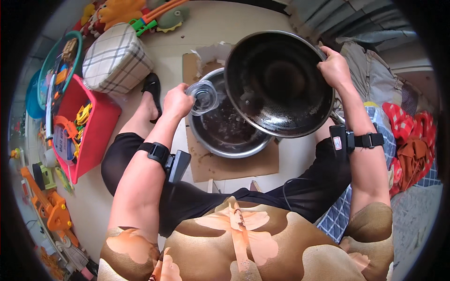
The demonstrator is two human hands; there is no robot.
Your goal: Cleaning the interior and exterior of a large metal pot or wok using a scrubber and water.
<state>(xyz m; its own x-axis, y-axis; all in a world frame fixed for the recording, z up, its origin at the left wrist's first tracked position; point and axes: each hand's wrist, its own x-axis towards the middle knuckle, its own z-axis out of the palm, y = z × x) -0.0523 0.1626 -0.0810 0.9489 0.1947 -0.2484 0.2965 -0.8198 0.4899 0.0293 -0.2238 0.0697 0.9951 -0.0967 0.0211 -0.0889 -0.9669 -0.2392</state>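
Note:
My right hand (333,66) grips the edge of a large black wok (281,77), tilted with its inside showing and wet along its lower side. It overlaps the right part of a round metal basin (220,151), which has dark liquid in it. Over the basin's left side, my left hand (178,100) holds a clear, round cup (204,97) by its side. The cup looks like glass or clear plastic, and whether water is in it I cannot tell. The wok's underside is hidden.
Under the basin lies flattened cardboard (253,171). Left stand a checked stool (117,58) and a red toy bin (101,122); an orange toy (54,208) lies nearer. Red checked cloth (408,136) is heaped at right. My legs flank the basin.

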